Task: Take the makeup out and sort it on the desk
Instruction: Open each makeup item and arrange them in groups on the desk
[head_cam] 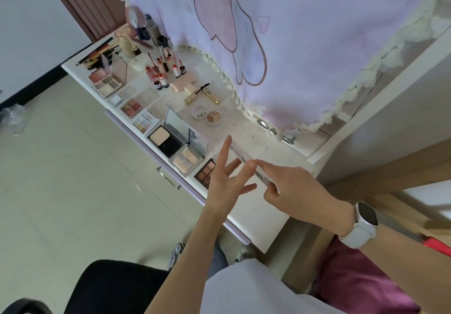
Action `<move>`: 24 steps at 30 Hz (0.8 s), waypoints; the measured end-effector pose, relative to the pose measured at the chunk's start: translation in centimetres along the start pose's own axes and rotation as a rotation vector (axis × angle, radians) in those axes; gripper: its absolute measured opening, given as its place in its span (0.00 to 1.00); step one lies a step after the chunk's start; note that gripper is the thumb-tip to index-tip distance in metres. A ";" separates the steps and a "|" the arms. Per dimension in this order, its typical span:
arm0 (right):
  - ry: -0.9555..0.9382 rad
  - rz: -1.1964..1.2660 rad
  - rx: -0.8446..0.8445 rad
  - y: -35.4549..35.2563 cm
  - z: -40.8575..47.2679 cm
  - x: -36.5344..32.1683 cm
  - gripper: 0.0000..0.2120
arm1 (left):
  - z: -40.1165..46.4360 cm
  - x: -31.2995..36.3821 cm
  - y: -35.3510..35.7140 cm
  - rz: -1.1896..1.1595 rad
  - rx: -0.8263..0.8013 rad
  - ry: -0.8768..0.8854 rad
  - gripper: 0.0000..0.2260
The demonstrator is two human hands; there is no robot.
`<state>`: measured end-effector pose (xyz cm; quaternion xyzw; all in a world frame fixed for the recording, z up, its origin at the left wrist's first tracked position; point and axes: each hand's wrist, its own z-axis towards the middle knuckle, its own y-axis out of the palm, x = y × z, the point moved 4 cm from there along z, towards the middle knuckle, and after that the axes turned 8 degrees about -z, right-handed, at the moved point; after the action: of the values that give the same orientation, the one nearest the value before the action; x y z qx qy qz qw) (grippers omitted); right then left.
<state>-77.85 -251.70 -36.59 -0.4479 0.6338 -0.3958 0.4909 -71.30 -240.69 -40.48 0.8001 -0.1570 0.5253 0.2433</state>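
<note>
Nearest to me the left hand (225,179) is lifted above the desk (253,213) front edge with its fingers straight and spread, and just right of it the right hand (295,187), with a white watch (366,218) on the wrist, pinches a clear palette lid (246,160) between thumb and forefinger. From left to right along the front edge I see open palettes: a blush palette (103,82), a black compact (167,138) with its mirror up, then a brown eyeshadow palette (206,171) partly under the left hand. Behind them lipstick tubes (162,69) stand upright, a gold mascara (200,94) lies flat, and bare desk remains under the right hand.
</note>
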 end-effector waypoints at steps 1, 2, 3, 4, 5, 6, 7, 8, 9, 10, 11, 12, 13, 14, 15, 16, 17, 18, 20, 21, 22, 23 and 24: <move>0.007 -0.010 -0.012 0.0 0.1 0.0 0.25 | 0.1 0.1 0.0 0.002 -0.003 0.015 0.31; 0.013 -0.021 -0.019 0.1 0.2 0.0 0.25 | -0.1 0.5 0.1 -0.002 0.012 0.037 0.32; 0.020 -0.033 -0.021 0.1 0.3 0.0 0.25 | 0.1 0.4 0.1 0.001 0.022 0.039 0.32; 0.027 -0.042 -0.019 0.1 0.3 0.1 0.25 | 0.3 0.2 0.2 -0.009 0.033 0.030 0.32; 0.032 -0.046 -0.016 0.0 0.4 0.2 0.25 | 0.4 -0.2 0.1 -0.032 0.029 0.016 0.32; 0.036 -0.049 -0.012 0.0 0.4 0.3 0.25 | 0.5 -0.3 0.1 -0.049 0.024 0.009 0.33; 0.036 -0.055 -0.008 0.0 0.4 0.5 0.25 | 0.5 -0.3 0.2 -0.071 0.015 -0.007 0.34; 0.031 -0.064 -0.002 0.1 0.4 0.6 0.25 | 0.7 -0.5 0.2 -0.075 0.012 -0.016 0.36; 0.021 -0.066 0.008 0.1 0.3 0.8 0.25 | 0.8 -0.8 0.3 -0.090 0.001 -0.028 0.37; 0.008 -0.059 0.020 0.2 0.2 1.1 0.25 | 0.7 -0.9 0.5 -0.099 -0.009 -0.035 0.38; -0.003 -0.047 0.030 0.3 0.1 1.3 0.26 | 0.7 -1.1 0.7 -0.099 -0.005 -0.041 0.38; -0.010 -0.037 0.032 0.3 -0.1 1.6 0.27 | 0.6 -1.3 0.9 -0.106 -0.001 -0.046 0.38; -0.015 -0.031 0.022 0.4 -0.3 1.9 0.27 | 0.7 -1.5 1.0 -0.113 0.004 -0.042 0.37; -0.019 -0.023 0.001 0.5 -0.4 2.3 0.28 | 0.6 -1.8 1.2 -0.116 0.006 -0.040 0.36; -0.022 -0.013 -0.029 0.6 -0.6 2.6 0.29 | 0.5 -2.0 1.4 -0.129 0.000 -0.035 0.34; -0.026 -0.007 -0.058 0.8 -0.7 2.8 0.30 | 0.5 -2.3 1.6 -0.136 0.003 -0.035 0.34; -0.031 -0.006 -0.084 0.9 -0.7 3.1 0.30 | 0.5 -2.5 1.8 -0.145 0.009 -0.033 0.33; -0.037 -0.008 -0.099 1.0 -0.8 3.4 0.31 | 0.4 -2.6 2.0 -0.147 0.014 -0.037 0.33; -0.046 -0.016 -0.097 1.1 -0.9 4.0 0.31 | 0.4 -2.9 2.3 -0.157 0.016 -0.047 0.33; -0.046 -0.029 -0.092 1.1 -1.0 4.2 0.31 | 0.4 -3.0 2.5 -0.162 0.012 -0.050 0.33; -0.044 -0.048 -0.086 1.1 -1.1 4.4 0.32 | 0.4 -3.1 2.7 -0.162 0.007 -0.053 0.33; -0.040 -0.072 -0.076 1.2 -1.2 4.5 0.32 | 0.5 -3.2 2.9 -0.160 0.005 -0.055 0.33; -0.035 -0.095 -0.060 1.2 -1.2 4.6 0.33 | 0.5 -3.3 3.0 -0.155 0.005 -0.057 0.33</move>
<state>-79.82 -255.64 -38.74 -0.4989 0.6147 -0.3916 0.4689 -73.75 -243.47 -42.95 0.8252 -0.1001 0.4821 0.2768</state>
